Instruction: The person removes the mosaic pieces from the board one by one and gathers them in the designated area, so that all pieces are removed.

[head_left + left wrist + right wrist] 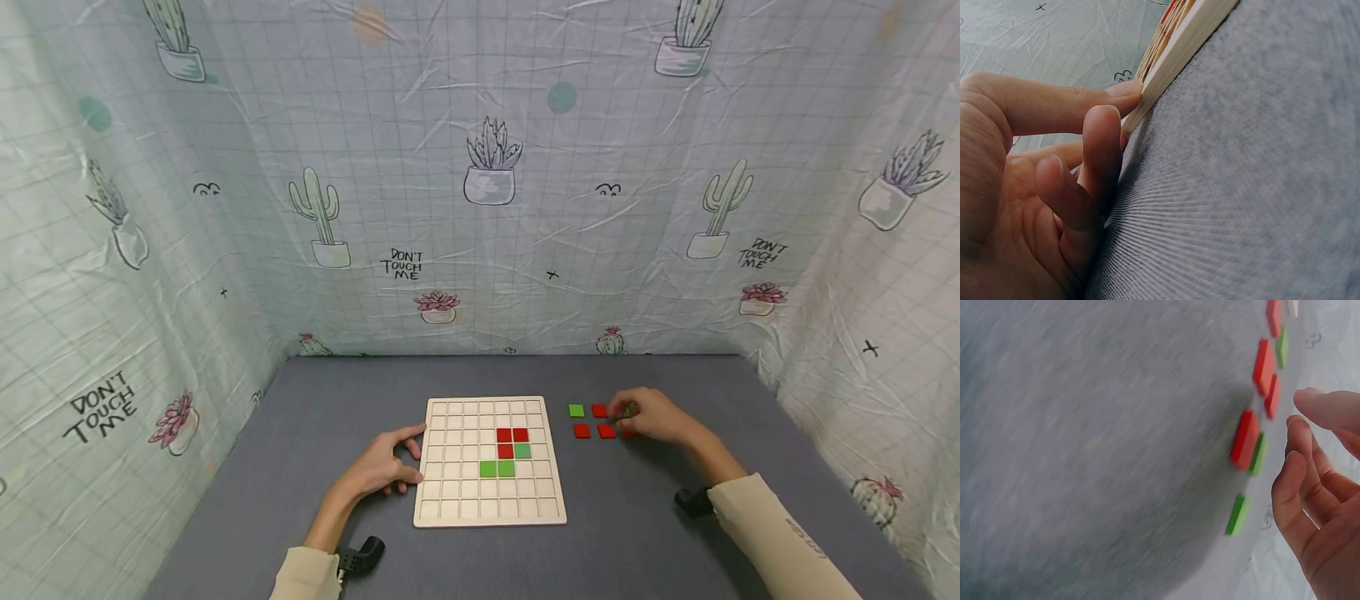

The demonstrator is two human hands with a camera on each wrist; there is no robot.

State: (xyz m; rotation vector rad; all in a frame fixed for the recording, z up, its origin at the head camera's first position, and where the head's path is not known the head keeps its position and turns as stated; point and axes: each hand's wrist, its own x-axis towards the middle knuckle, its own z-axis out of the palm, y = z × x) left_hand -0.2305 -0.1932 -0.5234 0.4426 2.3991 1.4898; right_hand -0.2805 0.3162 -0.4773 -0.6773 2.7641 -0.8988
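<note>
A light wooden grid board [450, 490] lies on the table, with several red and green square tiles [505, 451] in its cells. My left hand [382, 462] touches the board's left edge with thumb and index fingertips spread apart along it; the left wrist view shows the other fingers loosely bent beside the board's wooden side [1175, 59]. To the right of the board, my right hand [654, 415] hovers over loose tiles. Beneath its fingers are a green tile [1258, 454] and a red tile [1245, 440]. No tile shows between its thumb and fingertips.
Loose tiles lie right of the board, among them a green tile [576, 410] and a red tile [581, 431]. The grey table [337, 387] is bordered at the back and sides by a cactus-print curtain [555, 200].
</note>
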